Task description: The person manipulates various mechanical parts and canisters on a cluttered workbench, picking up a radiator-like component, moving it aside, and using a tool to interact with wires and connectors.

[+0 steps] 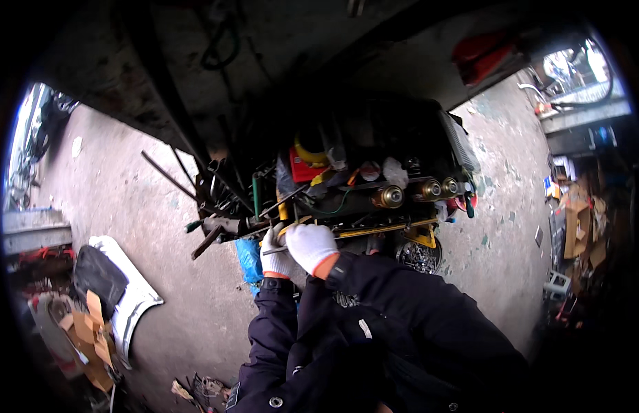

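Note:
Both my hands wear white gloves with orange cuffs and meet at the front edge of a cluttered tool cart (374, 224). My left hand (277, 259) is closed, and my right hand (311, 246) is closed right beside it, partly overlapping it. Thin metal and yellow pieces show around the fingers, but what each hand grips is too small and hidden to name. Just behind the hands lie a green-handled tool (256, 196) and several rods. A yellow rail (385, 229) runs along the cart's edge to the right of my right hand.
On the cart stand a red box (305, 170) and several gold-topped cans, one of them a can (388, 197) near the middle. Below its edge are a blue plastic bag (249, 260) and a bowl of small metal parts (421, 256). A white panel (135, 296) lies left.

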The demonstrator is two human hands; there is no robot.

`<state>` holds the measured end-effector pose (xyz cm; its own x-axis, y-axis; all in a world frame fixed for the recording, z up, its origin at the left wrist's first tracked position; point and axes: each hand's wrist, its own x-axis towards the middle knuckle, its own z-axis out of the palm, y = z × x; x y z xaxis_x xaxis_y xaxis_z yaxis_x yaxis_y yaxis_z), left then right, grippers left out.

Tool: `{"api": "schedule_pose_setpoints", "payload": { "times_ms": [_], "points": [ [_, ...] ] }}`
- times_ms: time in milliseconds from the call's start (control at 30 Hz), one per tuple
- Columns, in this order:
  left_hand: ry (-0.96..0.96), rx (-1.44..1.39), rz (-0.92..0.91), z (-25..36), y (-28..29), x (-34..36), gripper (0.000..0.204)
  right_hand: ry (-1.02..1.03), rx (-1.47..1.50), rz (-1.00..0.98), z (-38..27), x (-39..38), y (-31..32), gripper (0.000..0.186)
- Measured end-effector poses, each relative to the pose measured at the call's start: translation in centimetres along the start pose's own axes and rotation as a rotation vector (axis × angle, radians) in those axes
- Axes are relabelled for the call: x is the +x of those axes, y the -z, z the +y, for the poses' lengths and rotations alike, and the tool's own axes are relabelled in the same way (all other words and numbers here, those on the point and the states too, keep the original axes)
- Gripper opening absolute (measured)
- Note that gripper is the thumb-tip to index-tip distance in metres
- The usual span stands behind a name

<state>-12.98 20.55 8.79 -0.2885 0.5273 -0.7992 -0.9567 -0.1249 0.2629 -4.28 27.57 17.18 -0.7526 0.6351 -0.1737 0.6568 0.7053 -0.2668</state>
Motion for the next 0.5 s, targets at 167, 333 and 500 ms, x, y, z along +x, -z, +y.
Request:
{"api": "schedule_pose_setpoints", "payload": {
  "times_ms": [167, 333, 500],
  "points": [
    [-0.119, 0.041, 0.079, 0.1, 0.9, 2.2, 0.032, -0.054, -0.009, 0.079, 0.8, 7.1, -3.1, 0.015],
    [-0.183, 0.11, 0.071, -0.7, 1.9, 3.4, 0.035, 0.157, 0.128, 0.476, 3.0, 4.0, -3.4, 0.019],
    [-0.302, 0.342, 0.387, -1.7, 0.1, 7.1, 0.032, 0.047, 0.467, 0.34, 9.9, -8.3, -2.4, 0.02]
  ]
}}
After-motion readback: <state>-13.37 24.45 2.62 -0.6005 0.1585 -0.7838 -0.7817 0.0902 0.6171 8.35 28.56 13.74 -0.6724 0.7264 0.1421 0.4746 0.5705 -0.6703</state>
